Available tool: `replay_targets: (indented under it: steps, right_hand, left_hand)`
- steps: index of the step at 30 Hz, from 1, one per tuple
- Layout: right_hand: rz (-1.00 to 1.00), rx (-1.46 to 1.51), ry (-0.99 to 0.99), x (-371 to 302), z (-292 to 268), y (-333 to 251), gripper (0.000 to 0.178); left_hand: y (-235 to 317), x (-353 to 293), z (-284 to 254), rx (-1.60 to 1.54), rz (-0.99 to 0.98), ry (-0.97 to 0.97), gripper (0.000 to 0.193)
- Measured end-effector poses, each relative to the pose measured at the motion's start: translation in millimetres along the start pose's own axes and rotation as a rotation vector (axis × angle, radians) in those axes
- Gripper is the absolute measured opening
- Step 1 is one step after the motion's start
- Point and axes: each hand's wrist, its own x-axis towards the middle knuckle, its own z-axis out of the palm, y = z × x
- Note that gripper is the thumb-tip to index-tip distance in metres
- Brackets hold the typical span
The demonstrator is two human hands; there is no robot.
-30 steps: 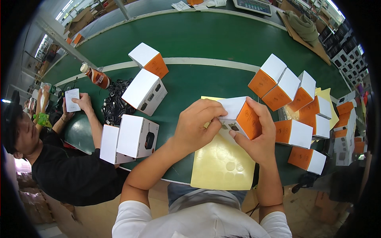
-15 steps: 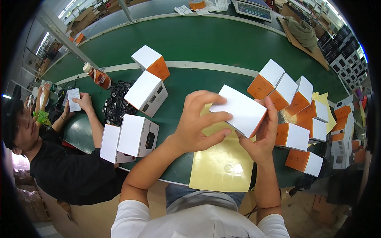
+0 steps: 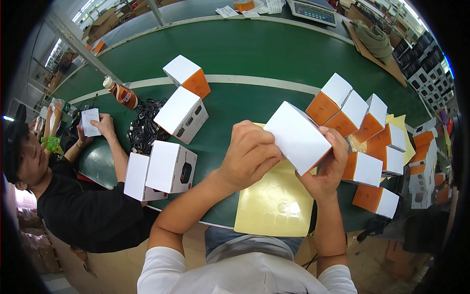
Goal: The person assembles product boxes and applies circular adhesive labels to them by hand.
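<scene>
In front of my chest, a small white and orange box is held up, its white faces toward me. My right hand grips its right side, thumb below and fingers around the far edge. The fingers of my left hand are curled together against the box's left edge; whether a small seal is between them and the box is hidden. Under the hands lies a yellow backing sheet with clear round stickers on it.
Several white and orange boxes stand at the right, more boxes at the left. Beside them are a pile of black cables and a bottle. A co-worker at the left holds a white paper. A scale stands at the back.
My left fingers have drawn in from spread over the box's top to bunched at its left edge. The box has turned and tilted slightly in my right hand.
</scene>
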Motion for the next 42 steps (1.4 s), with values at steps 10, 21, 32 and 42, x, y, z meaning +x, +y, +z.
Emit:
replay_targets:
  steps: [10,21,32,42]
  right_hand:
    - [-0.063,-0.057,0.024,0.0,1.0,2.3,0.09]
    - [0.09,0.135,0.084,-8.2,13.9,-3.5,0.093]
    - [0.196,0.268,-0.258,-0.8,6.2,-4.7,0.121]
    - [-0.003,0.07,-0.293,1.0,6.4,-9.9,0.144]
  left_hand:
    - [7.1,-0.9,1.7,0.107,-0.084,0.053,0.037]
    - [12.3,-1.5,6.9,-0.075,-0.253,0.09,0.082]
    - [-4.5,10.7,-18.1,-0.244,-0.173,-0.18,0.11]
    - [5.6,12.5,-25.1,-0.318,-0.132,-0.241,0.116]
